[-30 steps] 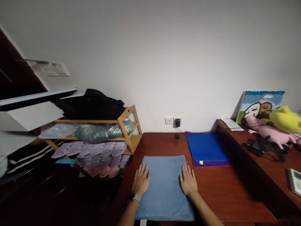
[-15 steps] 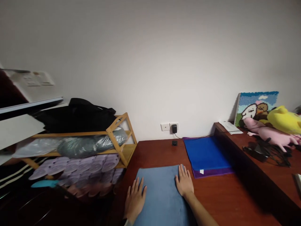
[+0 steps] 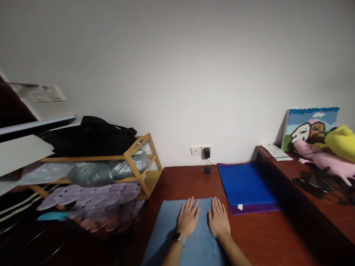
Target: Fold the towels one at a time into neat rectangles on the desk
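A grey-blue cloth [image 3: 203,240] lies flat on the reddish-brown table [image 3: 183,181], its near end cut off by the bottom of the view. My left hand [image 3: 188,218] rests palm down on the middle of the cloth, fingers stretched out, with a watch on the wrist. Near the far right corner of the cloth, my right hand [image 3: 219,218] lies flat too, fingers extended. Neither hand grips anything. To the right of the cloth, a bright blue cloth [image 3: 246,184] is spread over a purple cloth [image 3: 259,208] with a small white tag.
A wooden rack [image 3: 152,162] on the left holds wrapped bundles, lilac slippers [image 3: 113,194] and a black bag [image 3: 94,138] on top. A black plug [image 3: 206,152] sits in the wall socket. On the raised right ledge lie a pink plush pig [image 3: 324,159], cables and a dog picture [image 3: 310,123].
My left hand has moved right, from the cloth's left edge to its middle. My right hand stays at almost the same spot on the cloth. The view has shifted slightly.
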Available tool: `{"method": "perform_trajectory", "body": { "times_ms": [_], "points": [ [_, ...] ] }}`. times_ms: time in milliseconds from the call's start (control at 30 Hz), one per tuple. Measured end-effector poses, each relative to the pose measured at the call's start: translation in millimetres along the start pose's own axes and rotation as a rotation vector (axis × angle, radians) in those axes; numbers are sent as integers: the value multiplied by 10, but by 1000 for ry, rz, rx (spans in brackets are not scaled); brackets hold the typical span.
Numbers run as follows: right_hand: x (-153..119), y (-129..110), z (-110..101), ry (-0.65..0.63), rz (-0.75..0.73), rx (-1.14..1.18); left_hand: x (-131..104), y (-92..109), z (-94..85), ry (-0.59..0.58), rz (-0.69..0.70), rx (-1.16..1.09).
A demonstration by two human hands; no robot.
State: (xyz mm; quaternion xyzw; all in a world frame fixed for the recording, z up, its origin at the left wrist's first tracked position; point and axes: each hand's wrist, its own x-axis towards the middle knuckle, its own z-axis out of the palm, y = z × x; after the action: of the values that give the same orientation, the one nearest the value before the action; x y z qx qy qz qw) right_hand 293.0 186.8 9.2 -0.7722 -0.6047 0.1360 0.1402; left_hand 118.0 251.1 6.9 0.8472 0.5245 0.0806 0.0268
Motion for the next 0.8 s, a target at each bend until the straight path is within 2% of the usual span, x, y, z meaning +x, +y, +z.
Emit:
{"method": "perform_trajectory", "body": {
  "times_ms": [167, 200, 267, 433, 567, 633, 700, 800],
  "points": [
    [-9, 16, 10, -5, 6, -13, -243, -1104, -138, 41, -217, 112],
    [-7, 20, 21, -3, 3, -16, -276, -1264, -136, 49, -233, 116],
    [-5, 25, 43, 4, -1, -22, -311, -1448, -103, 61, -240, 113],
    [-10, 5, 47, 10, 14, -43, -309, -1431, -39, 75, -242, 118],
    [-25, -21, 17, -1, 10, -53, -279, -1491, -161, 37, -255, 84],
    [-28, -28, 10, -1, 11, -44, -240, -1490, -247, 90, -256, 52],
    [-26, -33, 11, 0, 16, -32, -192, -1342, -298, 209, -235, 42],
    [-20, -38, 16, 10, 14, -21, -156, -794, -245, 314, -97, 24]
  ]
}}
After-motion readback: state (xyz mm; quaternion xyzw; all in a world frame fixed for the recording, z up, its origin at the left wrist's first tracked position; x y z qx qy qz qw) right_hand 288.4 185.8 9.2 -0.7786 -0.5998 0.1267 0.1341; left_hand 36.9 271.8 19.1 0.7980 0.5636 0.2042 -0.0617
